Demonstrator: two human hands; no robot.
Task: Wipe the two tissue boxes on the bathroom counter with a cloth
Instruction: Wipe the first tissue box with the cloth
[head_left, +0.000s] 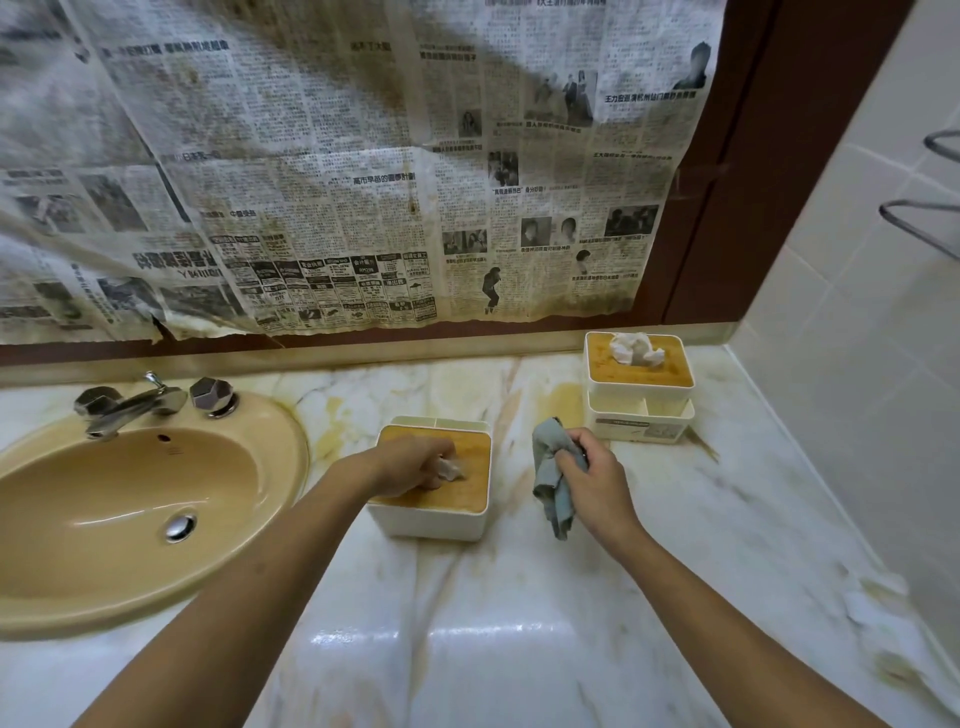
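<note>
Grey cloth hangs bunched in my right hand, fingers clenched round it over the marble counter, at three o'clock of the near tissue box and apart from it. My left hand rests on that box's wooden lid, fingers curled round the white tissue poking from it. At two o'clock, by the counter's back edge, stands the far tissue box, with the beige sink at nine o'clock.
</note>
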